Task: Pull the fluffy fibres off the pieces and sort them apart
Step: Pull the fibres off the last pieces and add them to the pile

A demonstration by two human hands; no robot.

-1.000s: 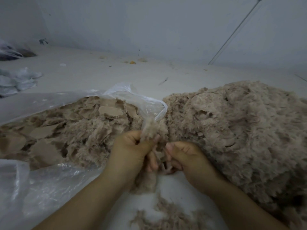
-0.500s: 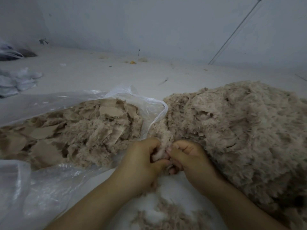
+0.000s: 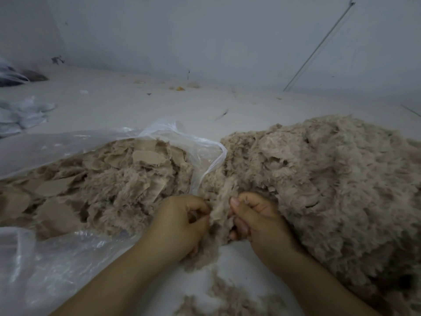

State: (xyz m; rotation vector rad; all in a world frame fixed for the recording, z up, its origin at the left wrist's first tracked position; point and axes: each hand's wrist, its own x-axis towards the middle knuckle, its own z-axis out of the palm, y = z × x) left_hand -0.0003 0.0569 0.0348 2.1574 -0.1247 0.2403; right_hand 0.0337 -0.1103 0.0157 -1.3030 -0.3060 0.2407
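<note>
Currently both hands work one fluffy piece held just in front of the mouth of the plastic bag. Left hand: fingers curled, thumb pressed toward them, pinching the piece's left edge. Right hand: fingers curled and thumb on top, clamped on the right edge. Change noted against a second ago: the left hand was then raised toward the bag mouth with a tuft of fibre standing up from its grip; half a second ago it had dropped beside the right hand, and now the two hands sit slightly apart again with the piece stretched between them. Judgement: one pull is finished and the next is starting on the same piece. Inside the bag lie flat scraps mixed with fluff. To the right of the bag, touching its mouth, stands the big fibre heap. In front of the bag, between the forearms, loose fibre lies on the white surface. Sorting looks well underway, not done.
</note>
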